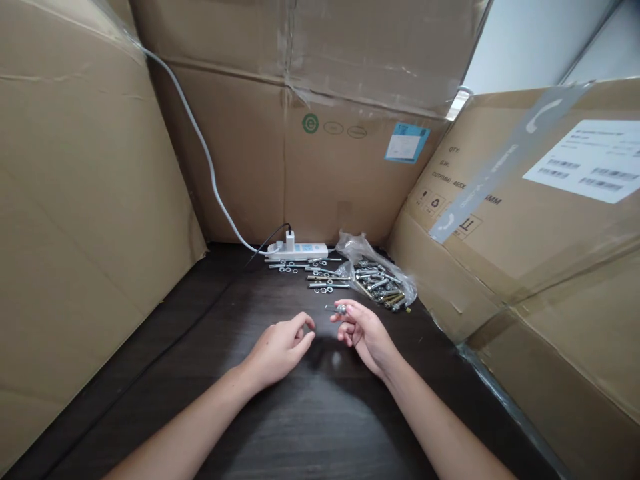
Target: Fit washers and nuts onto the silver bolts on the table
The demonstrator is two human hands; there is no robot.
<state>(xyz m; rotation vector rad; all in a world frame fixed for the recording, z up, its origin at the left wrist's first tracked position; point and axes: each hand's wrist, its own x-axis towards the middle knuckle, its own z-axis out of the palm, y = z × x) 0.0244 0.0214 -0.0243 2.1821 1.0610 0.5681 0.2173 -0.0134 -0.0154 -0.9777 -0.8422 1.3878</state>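
Between the thumb and fingers of my right hand (363,330) is a small metal bolt (341,309), its thin end pointing left and a wider part near the fingertips. My left hand (283,347) is a short way to the left, its fingers curled with a gap between thumb and forefinger and nothing seen between them. Beyond the hands, long bolts (329,286) lie in rows with nuts and washers (289,269) beside them. A clear plastic bag (407,283) holding a pile of bolts (377,281) lies to their right.
A white power strip (305,251) with a plugged-in charger stands at the back of the dark table (300,427). A white cable (200,137) and a black cable (165,350) run from it. Cardboard walls (240,160) enclose the left, back and right.
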